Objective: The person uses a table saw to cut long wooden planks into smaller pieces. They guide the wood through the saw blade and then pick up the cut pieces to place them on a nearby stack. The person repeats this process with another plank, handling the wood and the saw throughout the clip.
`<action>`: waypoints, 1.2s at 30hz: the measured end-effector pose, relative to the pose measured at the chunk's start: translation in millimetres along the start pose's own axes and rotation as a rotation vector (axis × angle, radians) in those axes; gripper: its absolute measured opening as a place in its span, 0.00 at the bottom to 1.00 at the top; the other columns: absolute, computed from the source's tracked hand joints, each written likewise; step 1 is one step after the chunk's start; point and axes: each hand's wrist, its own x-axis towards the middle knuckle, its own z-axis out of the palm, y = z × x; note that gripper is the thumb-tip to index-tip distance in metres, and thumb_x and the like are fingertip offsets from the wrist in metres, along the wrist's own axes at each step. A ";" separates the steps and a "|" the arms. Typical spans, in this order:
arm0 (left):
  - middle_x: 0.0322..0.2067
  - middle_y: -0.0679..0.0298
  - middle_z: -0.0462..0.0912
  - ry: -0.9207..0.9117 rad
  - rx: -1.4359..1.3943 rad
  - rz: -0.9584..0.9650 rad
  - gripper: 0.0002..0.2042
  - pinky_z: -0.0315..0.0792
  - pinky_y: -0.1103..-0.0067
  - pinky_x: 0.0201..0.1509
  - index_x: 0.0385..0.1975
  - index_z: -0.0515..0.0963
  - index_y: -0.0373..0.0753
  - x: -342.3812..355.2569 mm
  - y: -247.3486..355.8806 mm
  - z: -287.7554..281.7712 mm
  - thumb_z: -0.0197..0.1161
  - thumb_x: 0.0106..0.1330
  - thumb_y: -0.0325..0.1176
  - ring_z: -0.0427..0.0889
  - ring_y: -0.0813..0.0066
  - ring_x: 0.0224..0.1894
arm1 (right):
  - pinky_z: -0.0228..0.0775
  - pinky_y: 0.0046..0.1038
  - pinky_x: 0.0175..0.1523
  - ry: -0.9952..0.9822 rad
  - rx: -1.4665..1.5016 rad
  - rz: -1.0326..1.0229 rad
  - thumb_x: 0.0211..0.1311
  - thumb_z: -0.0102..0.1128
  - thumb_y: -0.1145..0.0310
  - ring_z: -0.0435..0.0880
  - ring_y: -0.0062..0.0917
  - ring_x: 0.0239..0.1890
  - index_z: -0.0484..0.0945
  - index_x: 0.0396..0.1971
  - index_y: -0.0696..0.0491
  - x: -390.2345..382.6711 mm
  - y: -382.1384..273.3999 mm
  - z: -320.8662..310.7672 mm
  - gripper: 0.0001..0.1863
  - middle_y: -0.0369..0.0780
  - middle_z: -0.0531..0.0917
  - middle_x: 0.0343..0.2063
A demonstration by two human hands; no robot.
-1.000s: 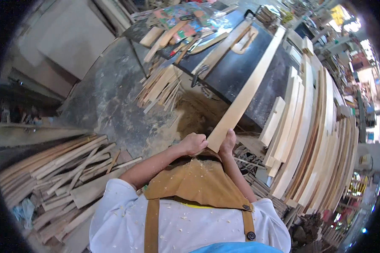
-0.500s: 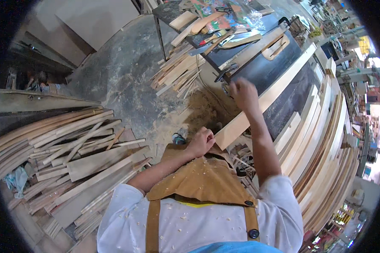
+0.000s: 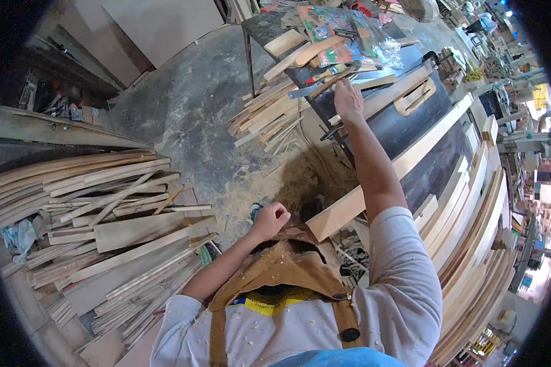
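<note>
A long pale plank [image 3: 431, 139] lies slanted across the dark saw table [image 3: 404, 125], its near end sticking out over the floor by my apron. My left hand [image 3: 270, 219] is curled into a fist just left of that end, apart from it, with nothing in it. My right hand [image 3: 348, 98] is stretched far forward onto the table's left edge. Its fingers reach a wooden-handled tool [image 3: 326, 79] lying among scraps, and I cannot see a grip on it.
Piles of wood strips and boards [image 3: 104, 208] cover the floor at left. Many planks [image 3: 471, 232] lean in a stack at right. Offcuts [image 3: 269, 116] lie under the table's end, with sawdust [image 3: 288, 177] in front. A wooden push handle [image 3: 417, 96] and a colourful sheet [image 3: 333, 27] are on the table.
Both hands have let go of the plank's near end. My right hand has reached forward to the table's far left edge. My left hand has drawn back into a fist.
</note>
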 end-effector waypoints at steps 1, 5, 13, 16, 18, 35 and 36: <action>0.26 0.56 0.82 0.003 -0.009 -0.003 0.13 0.74 0.70 0.37 0.31 0.79 0.34 2.4 3.3 -2.7 0.65 0.63 0.40 0.82 0.64 0.30 | 0.73 0.40 0.53 0.049 0.074 0.000 0.64 0.59 0.65 0.81 0.46 0.51 0.79 0.44 0.54 -2.5 -2.0 -4.4 0.12 0.45 0.82 0.48; 0.26 0.66 0.80 -0.039 -0.111 0.019 0.10 0.73 0.76 0.37 0.31 0.79 0.36 23.9 19.6 -13.6 0.63 0.68 0.37 0.79 0.77 0.31 | 0.74 0.30 0.46 0.320 0.455 0.204 0.64 0.61 0.65 0.84 0.34 0.40 0.82 0.42 0.56 -40.2 -25.1 -53.5 0.11 0.41 0.85 0.36; 0.32 0.70 0.80 -0.182 -0.691 0.110 0.20 0.75 0.82 0.36 0.60 0.73 0.33 63.9 111.4 -37.3 0.55 0.75 0.40 0.79 0.83 0.32 | 0.70 0.24 0.54 -0.055 1.444 0.654 0.65 0.64 0.71 0.77 0.18 0.46 0.76 0.52 0.60 -259.4 -112.8 -112.4 0.17 0.36 0.81 0.44; 0.27 0.71 0.81 -0.263 -0.469 0.175 0.14 0.73 0.84 0.34 0.45 0.82 0.33 63.0 110.9 -32.3 0.58 0.74 0.38 0.77 0.86 0.28 | 0.71 0.22 0.47 -0.232 1.519 0.642 0.68 0.61 0.71 0.77 0.16 0.38 0.78 0.49 0.60 -300.6 -127.9 -123.8 0.13 0.35 0.83 0.40; 0.26 0.71 0.81 -0.324 -0.469 0.155 0.13 0.73 0.84 0.34 0.44 0.83 0.33 54.9 110.1 -22.1 0.59 0.73 0.38 0.77 0.86 0.28 | 0.71 0.21 0.43 -0.233 1.373 0.677 0.68 0.61 0.70 0.76 0.15 0.35 0.79 0.46 0.60 -311.5 -128.2 -136.7 0.11 0.33 0.82 0.35; 0.39 0.63 0.84 -0.768 -1.159 -0.126 0.11 0.76 0.75 0.52 0.46 0.77 0.37 24.7 112.4 1.7 0.58 0.74 0.38 0.83 0.76 0.41 | 0.76 0.26 0.41 0.282 0.674 0.252 0.61 0.70 0.65 0.83 0.24 0.33 0.81 0.46 0.58 -319.9 -129.4 -157.6 0.17 0.40 0.83 0.30; 0.37 0.65 0.83 -0.683 -1.085 -0.162 0.11 0.75 0.79 0.48 0.45 0.78 0.38 24.3 104.2 7.7 0.58 0.74 0.39 0.82 0.79 0.39 | 0.76 0.25 0.41 0.277 0.766 0.359 0.63 0.68 0.66 0.84 0.24 0.32 0.81 0.45 0.59 -322.9 -131.1 -157.6 0.15 0.40 0.84 0.29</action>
